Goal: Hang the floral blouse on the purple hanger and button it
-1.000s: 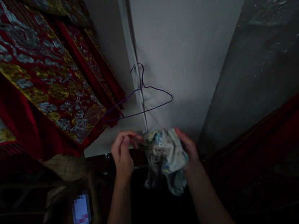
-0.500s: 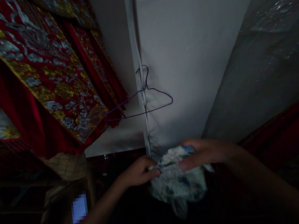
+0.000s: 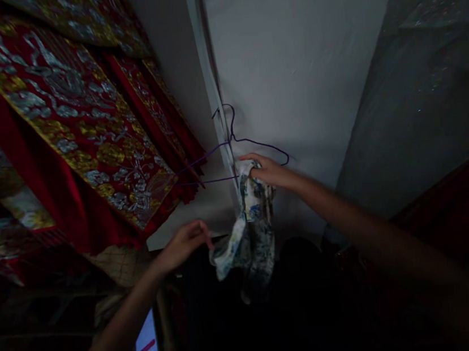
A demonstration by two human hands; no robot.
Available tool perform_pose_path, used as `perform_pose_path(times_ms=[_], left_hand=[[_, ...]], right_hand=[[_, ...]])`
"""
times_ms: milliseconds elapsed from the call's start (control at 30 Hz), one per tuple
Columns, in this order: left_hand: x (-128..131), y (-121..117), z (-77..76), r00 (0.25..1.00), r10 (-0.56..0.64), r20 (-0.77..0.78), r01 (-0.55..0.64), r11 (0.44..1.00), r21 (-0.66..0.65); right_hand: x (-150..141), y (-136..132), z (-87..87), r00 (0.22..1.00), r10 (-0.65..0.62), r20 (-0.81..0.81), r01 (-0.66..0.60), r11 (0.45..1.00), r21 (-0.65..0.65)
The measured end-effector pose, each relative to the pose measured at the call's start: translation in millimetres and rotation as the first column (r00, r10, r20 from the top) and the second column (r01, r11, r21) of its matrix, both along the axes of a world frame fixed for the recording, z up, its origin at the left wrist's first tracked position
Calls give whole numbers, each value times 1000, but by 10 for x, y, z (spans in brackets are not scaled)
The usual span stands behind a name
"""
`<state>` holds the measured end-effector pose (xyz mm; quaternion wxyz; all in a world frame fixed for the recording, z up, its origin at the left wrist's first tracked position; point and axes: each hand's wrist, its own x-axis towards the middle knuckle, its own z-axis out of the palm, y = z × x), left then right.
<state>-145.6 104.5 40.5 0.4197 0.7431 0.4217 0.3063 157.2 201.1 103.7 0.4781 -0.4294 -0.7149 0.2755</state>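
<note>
A white cloth with a blue and dark floral pattern [image 3: 255, 204] hangs down in loose folds in front of me; I cannot tell what kind of garment or piece it is. My right hand [image 3: 266, 171] grips its upper end, close to the bottom bar of a thin purple clothes hanger [image 3: 218, 180]. Lower and to the left, my left hand [image 3: 187, 243] has its fingers closed at the cloth's left edge. The hanger hangs by its hook from a pale strip [image 3: 205, 59] along the wall.
Red cloths embroidered in gold and silver [image 3: 97, 141] hang at the left. A lit phone [image 3: 146, 343] lies below them on a wooden surface. A plain wall [image 3: 308, 47] stands ahead, with a grey, shiny sheet [image 3: 417, 102] and dark red fabric [image 3: 454, 194] at the right.
My right hand has risen to the hanger with one end of the cloth. The bunched cloth has opened out and hangs down. My left hand has moved left and slightly up.
</note>
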Motion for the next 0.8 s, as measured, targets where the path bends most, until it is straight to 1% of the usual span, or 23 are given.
perform_pose_path(times_ms=[33,100,133,167,233,300,367,400,467,533,567,600,633,667,700,733,767,800], left_hand=[[33,-35,-41,1000,-6,13,6,1000,-5],[113,-53,-125,1000,14,11,-14,999,45],[166,-38,-165,1000,27,15,-28,998,62],[231,-10,-205,999,33,25,-34,998,47],[405,60,-297,997,20,77,-13,997,-79],[635,121,-444,988,7,152,30,970,-240],[883,155,-674,968,29,249,58,941,-333],[998,163,-818,954,46,297,61,938,-342],[1168,166,-1130,935,64,348,54,947,-317],[1222,163,-1409,949,40,312,56,955,-292],[1197,158,-1514,960,17,280,68,954,-292],[1137,151,-1586,970,-9,245,83,951,-297],[1045,141,-1621,976,-34,216,101,947,-305],[927,128,-1619,979,-54,199,116,942,-314],[790,114,-1583,986,-59,157,104,950,-295],[642,104,-1516,994,-44,99,68,965,-252],[492,99,-1424,999,-4,37,11,981,-191],[349,102,-1316,994,77,-76,-81,995,-56]], right_hand=[[-56,37,-83,999,28,-28,-28,999,-25],[-155,35,-183,998,53,-47,-54,998,-22],[-195,7,-194,997,58,-43,-59,998,-8],[-228,-29,-180,997,62,-37,-62,998,7],[-277,-96,-103,997,75,-32,-74,997,25],[-317,-123,-15,997,69,-43,-67,997,40],[-361,-99,15,998,50,-45,-48,998,41],[-388,-71,-4,999,38,-38,-37,999,37],[-447,6,-108,1000,20,-17,-19,999,31],[-490,106,-266,1000,3,8,-3,999,40],[-494,161,-349,1000,-4,30,3,999,42],[-479,216,-427,998,-8,62,6,999,37],[-441,268,-496,995,-8,100,5,999,31],[-378,311,-555,990,2,141,-6,1000,28],[-291,341,-604,984,22,177,-27,999,27],[-184,356,-645,979,43,201,-50,998,30],[-61,353,-678,976,58,212,-67,997,36],[72,334,-705,974,68,217,-79,996,41]])
